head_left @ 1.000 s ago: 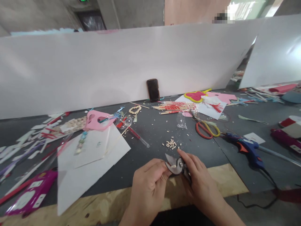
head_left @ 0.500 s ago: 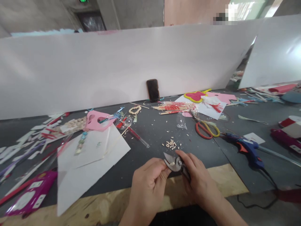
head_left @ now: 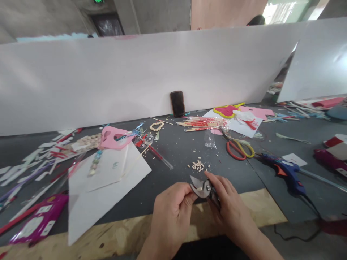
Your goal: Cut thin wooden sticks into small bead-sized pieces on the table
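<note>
My right hand is closed round the handles of metal cutting pliers, whose blades point left over the near part of the dark table. My left hand is curled, its thumb and fingers pinched at the blades on a small pale piece that is too small to name. Just beyond the blades lies a little heap of cut wooden bits.
White sheets lie to the left, with a pink cut-out and beads behind them. Red and yellow scissors and a blue glue gun lie to the right. A phone leans on the white board.
The pliers' blades shut a little, then opened again. Both hands stayed almost in place.
</note>
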Action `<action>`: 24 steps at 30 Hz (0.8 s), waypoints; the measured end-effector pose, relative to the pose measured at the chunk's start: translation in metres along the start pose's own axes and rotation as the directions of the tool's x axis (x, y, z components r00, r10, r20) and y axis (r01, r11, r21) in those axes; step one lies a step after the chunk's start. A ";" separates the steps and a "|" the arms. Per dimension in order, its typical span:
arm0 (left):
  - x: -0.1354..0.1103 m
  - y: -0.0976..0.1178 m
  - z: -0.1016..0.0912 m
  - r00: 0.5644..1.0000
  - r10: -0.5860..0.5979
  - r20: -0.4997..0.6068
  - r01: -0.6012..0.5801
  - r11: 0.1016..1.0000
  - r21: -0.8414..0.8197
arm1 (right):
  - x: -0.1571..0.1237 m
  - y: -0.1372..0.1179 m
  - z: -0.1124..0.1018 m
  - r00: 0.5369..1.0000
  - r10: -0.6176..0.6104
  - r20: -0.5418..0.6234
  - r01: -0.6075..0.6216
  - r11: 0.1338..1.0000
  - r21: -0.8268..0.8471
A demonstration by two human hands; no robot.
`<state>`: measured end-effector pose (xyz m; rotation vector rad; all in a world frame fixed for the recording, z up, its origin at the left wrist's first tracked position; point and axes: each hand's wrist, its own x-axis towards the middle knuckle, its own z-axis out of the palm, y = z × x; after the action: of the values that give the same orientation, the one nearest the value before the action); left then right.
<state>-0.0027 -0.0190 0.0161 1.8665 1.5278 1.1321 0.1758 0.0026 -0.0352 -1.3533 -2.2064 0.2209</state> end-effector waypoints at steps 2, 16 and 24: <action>0.001 0.001 -0.001 1.000 0.009 0.004 -0.009 1.000 0.022 | 0.000 0.000 0.000 1.000 -0.001 0.001 0.001 1.000 0.017; 0.001 0.001 -0.003 0.998 -0.013 0.068 0.013 1.000 0.013 | -0.003 0.003 0.002 1.000 0.016 -0.010 -0.015 0.998 0.055; 0.001 0.002 -0.002 0.998 0.004 0.068 -0.002 1.000 -0.028 | -0.002 0.005 -0.001 1.000 0.014 -0.012 -0.014 0.998 0.056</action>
<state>-0.0026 -0.0191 0.0190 1.8702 1.4653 1.0746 0.1807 0.0030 -0.0376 -1.3368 -2.1652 0.2764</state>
